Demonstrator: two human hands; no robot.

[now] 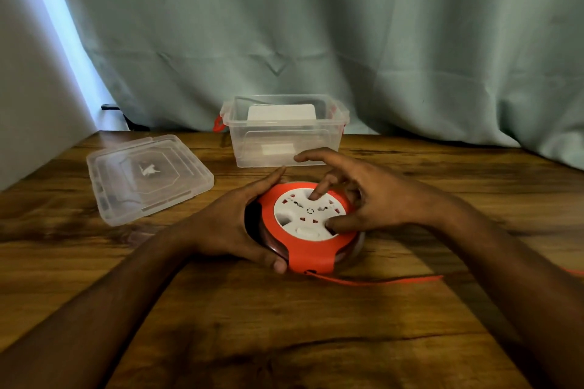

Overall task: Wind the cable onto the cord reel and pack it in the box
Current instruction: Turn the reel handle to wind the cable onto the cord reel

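An orange cord reel [311,254] with a white socket face lies flat on the wooden table. My left hand [227,224] wraps around its left rim and grips it. My right hand [366,195] rests on the white hub, with a fingertip and the thumb pressed into its recesses. A thin orange cable [379,280] runs out from the reel's front edge to the right, off the frame. The clear plastic box [286,148] stands open just behind the reel, with orange latches on its sides.
The box's clear lid [148,178] lies flat on the table to the left. A pale green curtain hangs close behind the table's far edge. A white item shows through the box's back wall. Bare wood lies in front of the reel.
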